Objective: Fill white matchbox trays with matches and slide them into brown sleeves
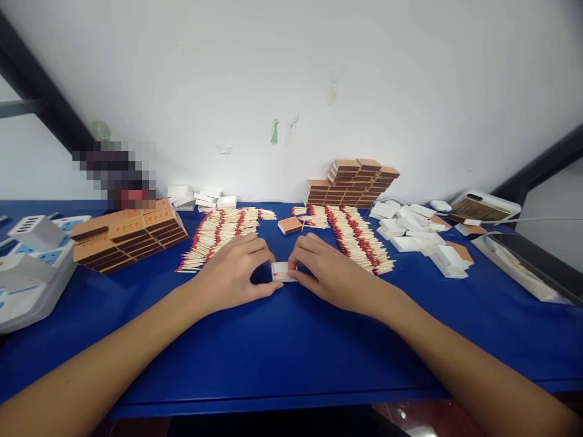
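A small white matchbox tray lies on the blue table between my hands. The red head of a match shows inside its left part. My left hand curls around the tray's left end, with thumb and fingertips at its front and back corners. Over the tray's right part, the fingertips of my right hand are pinched together; what they hold is hidden. Just behind stands a closed orange-brown matchbox. Rows of red-tipped matches lie beyond my left hand and beyond my right hand, a second spread of matches.
Stacked matchboxes stand at left and a further matchbox stack rises against the wall. White trays are heaped at right, and more trays lie at back left. A power strip is far left; a phone far right.
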Tool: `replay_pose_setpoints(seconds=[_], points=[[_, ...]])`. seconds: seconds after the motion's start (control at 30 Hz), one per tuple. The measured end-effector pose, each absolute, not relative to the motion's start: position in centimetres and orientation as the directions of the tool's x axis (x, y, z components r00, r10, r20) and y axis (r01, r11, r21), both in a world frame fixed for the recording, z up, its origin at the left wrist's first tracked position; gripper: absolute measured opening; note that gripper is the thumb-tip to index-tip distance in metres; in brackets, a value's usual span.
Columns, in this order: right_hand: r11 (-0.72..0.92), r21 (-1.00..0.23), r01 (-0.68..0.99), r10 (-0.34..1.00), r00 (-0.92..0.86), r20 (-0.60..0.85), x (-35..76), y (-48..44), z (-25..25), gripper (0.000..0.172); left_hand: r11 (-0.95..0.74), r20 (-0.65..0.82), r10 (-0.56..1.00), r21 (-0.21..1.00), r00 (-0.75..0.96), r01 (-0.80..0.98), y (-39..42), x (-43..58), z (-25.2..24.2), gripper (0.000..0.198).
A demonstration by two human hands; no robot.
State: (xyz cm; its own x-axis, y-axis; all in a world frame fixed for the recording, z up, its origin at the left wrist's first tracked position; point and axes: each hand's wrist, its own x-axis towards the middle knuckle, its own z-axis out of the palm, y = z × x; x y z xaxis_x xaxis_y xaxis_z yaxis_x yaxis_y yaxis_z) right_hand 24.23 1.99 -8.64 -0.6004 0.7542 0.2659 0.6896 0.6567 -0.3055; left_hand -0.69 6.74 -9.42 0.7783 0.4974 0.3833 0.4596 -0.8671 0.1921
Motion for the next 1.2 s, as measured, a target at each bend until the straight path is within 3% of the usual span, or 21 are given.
replay_pose_setpoints(seconds=[0.47, 0.7, 0.9, 1.2], points=[[0.633, -0.380, 0.674, 0.766, -0.614, 0.187, 24.45, 1.74, -8.40, 0.011, -0.912, 0.410, 0.406, 0.119, 0.817, 0.393, 6.77, -0.84, -9.42, 0.028], [0.639, -0.315, 0.702, 0.769, -0.593, 0.238, 24.28, 1.62, -8.64, 0.005, -0.926, 0.427, 0.364, 0.067, 0.828, 0.372, 6.61, -0.82, -9.25, 0.030], [0.633, -0.263, 0.729, 0.774, -0.591, 0.224, 23.97, 1.35, -8.84, 0.013, -0.922, 0.418, 0.375, 0.074, 0.827, 0.381, 6.60, -0.80, -9.27, 0.030], [0.620, -0.336, 0.709, 0.782, -0.590, 0.198, 24.29, 1.43, -8.51, 0.022, -0.921, 0.421, 0.377, 0.071, 0.825, 0.384, 6.60, -0.78, -9.41, 0.032]])
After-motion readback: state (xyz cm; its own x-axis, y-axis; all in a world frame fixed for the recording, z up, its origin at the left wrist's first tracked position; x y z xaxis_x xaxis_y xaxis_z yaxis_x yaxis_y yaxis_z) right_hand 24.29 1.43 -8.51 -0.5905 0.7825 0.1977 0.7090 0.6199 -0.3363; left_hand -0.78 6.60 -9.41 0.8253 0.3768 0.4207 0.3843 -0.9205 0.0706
